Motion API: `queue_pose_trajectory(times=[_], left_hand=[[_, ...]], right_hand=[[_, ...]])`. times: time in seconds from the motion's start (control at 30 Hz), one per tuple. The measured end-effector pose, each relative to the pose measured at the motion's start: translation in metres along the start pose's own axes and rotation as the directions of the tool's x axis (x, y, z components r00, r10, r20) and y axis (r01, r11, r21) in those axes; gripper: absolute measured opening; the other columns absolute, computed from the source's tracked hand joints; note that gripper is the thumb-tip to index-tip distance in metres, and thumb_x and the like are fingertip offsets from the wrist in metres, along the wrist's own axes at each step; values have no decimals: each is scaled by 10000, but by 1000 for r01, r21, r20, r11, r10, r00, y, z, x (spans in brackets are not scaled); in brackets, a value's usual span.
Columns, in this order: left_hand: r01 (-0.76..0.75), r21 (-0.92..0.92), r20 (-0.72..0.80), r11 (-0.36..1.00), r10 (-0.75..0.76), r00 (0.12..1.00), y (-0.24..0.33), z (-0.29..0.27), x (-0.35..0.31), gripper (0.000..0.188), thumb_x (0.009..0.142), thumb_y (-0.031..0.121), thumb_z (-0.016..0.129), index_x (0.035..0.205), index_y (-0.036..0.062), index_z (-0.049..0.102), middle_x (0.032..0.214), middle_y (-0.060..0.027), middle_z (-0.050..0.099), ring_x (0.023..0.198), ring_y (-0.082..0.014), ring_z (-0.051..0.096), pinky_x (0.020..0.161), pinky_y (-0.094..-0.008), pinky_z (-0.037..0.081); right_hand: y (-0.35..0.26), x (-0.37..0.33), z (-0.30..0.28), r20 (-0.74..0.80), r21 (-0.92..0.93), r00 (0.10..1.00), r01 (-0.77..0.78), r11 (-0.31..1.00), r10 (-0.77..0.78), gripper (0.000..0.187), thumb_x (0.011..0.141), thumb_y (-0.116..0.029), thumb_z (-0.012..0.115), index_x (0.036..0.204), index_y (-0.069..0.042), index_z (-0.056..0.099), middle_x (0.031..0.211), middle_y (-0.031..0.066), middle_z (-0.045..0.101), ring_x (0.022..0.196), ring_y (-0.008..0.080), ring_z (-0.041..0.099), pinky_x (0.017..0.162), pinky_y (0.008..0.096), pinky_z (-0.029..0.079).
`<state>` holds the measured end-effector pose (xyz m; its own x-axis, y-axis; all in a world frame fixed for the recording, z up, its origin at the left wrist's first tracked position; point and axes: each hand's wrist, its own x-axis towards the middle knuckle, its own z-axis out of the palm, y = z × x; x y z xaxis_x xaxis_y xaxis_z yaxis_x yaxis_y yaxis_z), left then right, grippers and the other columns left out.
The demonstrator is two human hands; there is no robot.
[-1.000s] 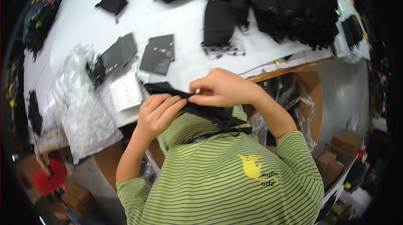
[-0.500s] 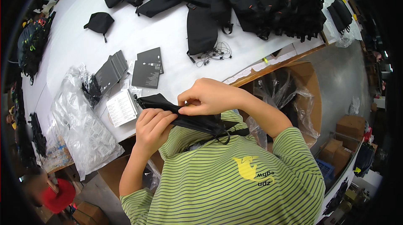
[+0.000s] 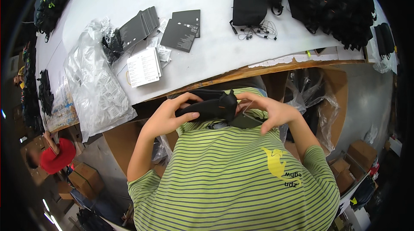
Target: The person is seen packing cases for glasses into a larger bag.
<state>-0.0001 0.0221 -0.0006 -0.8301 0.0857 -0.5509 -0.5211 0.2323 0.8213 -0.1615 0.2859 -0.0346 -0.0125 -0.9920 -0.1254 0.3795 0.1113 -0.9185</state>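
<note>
A small black fabric bag (image 3: 211, 109) with a tiny orange tab is between my hands, close to my striped shirt. My left hand (image 3: 172, 112) grips its left end, thumb in front and fingers over the top. At the other end, my right hand (image 3: 274, 112) curls round the bag, its fingertips against the side and its thumb lower down. A flat dark piece (image 3: 246, 121) hangs beside the right thumb, with a thin clear loop above it; I cannot tell whether it is a tag or part of the bag.
On the white table (image 3: 207, 65) lie a white booklet stack (image 3: 143, 68), dark cards (image 3: 181, 32), a clear plastic bag of labels (image 3: 97, 84) and black string loops (image 3: 261, 31). Black bags (image 3: 327, 2) heap at the far right. Cardboard boxes (image 3: 338, 97) stand below the table edge. A person in red (image 3: 58, 155) is at left.
The view has shifted, so the table sits higher. My right hand has gone from pinching the bag's top to its right end, and the bag has been turned.
</note>
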Motion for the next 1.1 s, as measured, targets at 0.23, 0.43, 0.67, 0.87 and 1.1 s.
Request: queue_pose_trajectory(times=[0.23, 0.43, 0.67, 0.87, 1.1], left_hand=[[-66, -219, -211, 973, 19, 977, -15, 14, 3, 316, 873, 195, 652, 1100, -3, 559, 911, -50, 629, 839, -87, 569, 769, -250, 456], [-81, -231, -326, 970, 1, 945, -24, 12, -1, 238, 885, 173, 643, 1026, -7, 575, 885, -18, 605, 823, -54, 526, 767, -222, 432], [-81, -89, -36, 993, 78, 996, -19, 4, -15, 269, 875, 236, 660, 975, -2, 585, 776, -7, 576, 704, -56, 458, 630, -223, 405], [-85, 81, 41, 993, 82, 996, 0, 11, -9, 282, 858, 267, 662, 974, 20, 590, 709, -49, 560, 581, -95, 448, 531, -248, 373], [-27, 164, 30, 986, 22, 999, 15, 13, -14, 248, 846, 224, 677, 900, -1, 587, 648, -83, 541, 556, -121, 472, 532, -256, 391]], right_hand=[[-9, 8, 25, -398, 34, 902, -166, 986, 165, 678, 764, -60, 725, 1361, -45, 405, 1074, 71, 631, 1032, 153, 577, 963, 310, 408], [13, 13, 3, -605, 221, 788, 30, 975, 112, 368, 859, -114, 667, 1185, 11, 551, 938, 83, 678, 824, 158, 650, 770, 283, 505], [-15, 5, -71, -868, 279, 497, 497, 822, -6, 128, 887, -128, 648, 982, -53, 607, 745, 38, 630, 603, 101, 575, 569, 204, 478], [-6, 77, -23, -655, 754, 607, 478, 451, 451, 355, 859, -428, 657, 895, -76, 623, 664, 32, 541, 606, 175, 488, 602, 302, 419], [6, 89, -17, -613, 741, 725, 387, 549, 315, 353, 861, -400, 665, 726, -108, 519, 464, -49, 297, 398, 81, 265, 433, 239, 283]])
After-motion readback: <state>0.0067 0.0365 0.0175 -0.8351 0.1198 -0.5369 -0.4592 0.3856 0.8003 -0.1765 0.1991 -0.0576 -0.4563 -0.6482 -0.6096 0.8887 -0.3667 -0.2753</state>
